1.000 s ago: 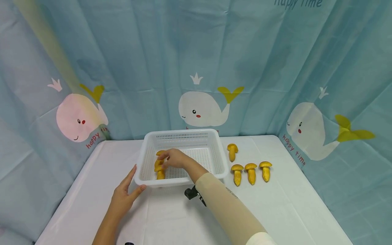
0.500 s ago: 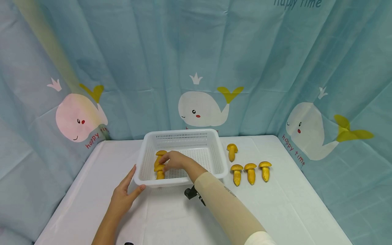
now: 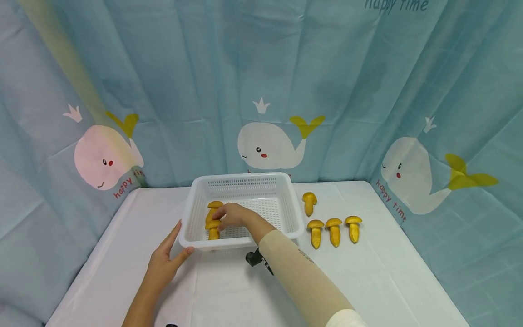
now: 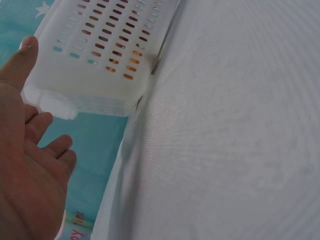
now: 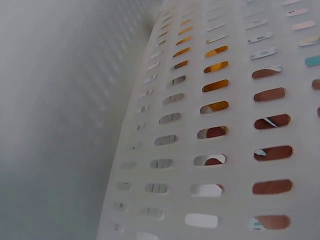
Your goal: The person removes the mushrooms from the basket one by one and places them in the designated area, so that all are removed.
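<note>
Inside a white basket, two yellow mushrooms lie at the bent fingers of the right hand; I cannot tell whether these grip. The left hand, fingers spread by the corner, should best steady the basket against sliding.

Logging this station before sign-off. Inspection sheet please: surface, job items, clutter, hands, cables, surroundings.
Surface: white-topped table, light creases.
Job items: white slotted basket; two yellow mushrooms visible inside at its left; four outside, to its right: a row of three, a single mushroom behind.
Clutter: nothing seen; black device below right wrist is probably its camera.
Left hand: at basket's near-left corner, thumb and fingers spread.
Right hand: inside basket, fingertips at the mushrooms; grip unclear.
Cables: nothing seen.
Surroundings: blue curtain with whale prints.
</note>
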Tool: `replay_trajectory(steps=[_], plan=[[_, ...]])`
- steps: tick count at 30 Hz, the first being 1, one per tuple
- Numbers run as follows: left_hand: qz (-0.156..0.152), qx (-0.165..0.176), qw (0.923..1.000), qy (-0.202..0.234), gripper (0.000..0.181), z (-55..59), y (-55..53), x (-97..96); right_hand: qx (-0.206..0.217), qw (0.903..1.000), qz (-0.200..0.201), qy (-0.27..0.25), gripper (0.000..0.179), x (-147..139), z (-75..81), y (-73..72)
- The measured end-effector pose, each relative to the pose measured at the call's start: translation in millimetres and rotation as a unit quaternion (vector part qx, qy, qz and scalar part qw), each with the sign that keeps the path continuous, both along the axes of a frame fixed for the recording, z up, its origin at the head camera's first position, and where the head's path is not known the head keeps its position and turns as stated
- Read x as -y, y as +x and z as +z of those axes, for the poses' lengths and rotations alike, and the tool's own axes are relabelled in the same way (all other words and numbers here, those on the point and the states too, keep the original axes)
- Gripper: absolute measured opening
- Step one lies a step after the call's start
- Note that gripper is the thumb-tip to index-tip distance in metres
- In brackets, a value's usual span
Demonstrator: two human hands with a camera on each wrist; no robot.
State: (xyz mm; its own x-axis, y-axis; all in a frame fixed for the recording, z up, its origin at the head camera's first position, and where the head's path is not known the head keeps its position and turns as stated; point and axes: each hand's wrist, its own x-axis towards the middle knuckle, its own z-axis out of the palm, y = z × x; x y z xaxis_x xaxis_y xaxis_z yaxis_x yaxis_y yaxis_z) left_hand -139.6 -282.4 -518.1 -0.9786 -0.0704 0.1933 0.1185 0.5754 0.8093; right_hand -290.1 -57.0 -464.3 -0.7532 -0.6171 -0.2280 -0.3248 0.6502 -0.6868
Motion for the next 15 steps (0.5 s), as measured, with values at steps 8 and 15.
replay_trajectory(steps=[8,15], plan=[[0.0,0.001,1.0,0.0,0.088,0.3,-0.6,0.3,-0.022,0.9997,-0.006,-0.005,0.037,1.7,1.3,-1.1],[-0.002,-0.002,1.0,0.0,0.088,-1.6,-0.6,1.4,-0.026,0.9996,-0.01,-0.008,0.035,2.9,1.5,-1.8]])
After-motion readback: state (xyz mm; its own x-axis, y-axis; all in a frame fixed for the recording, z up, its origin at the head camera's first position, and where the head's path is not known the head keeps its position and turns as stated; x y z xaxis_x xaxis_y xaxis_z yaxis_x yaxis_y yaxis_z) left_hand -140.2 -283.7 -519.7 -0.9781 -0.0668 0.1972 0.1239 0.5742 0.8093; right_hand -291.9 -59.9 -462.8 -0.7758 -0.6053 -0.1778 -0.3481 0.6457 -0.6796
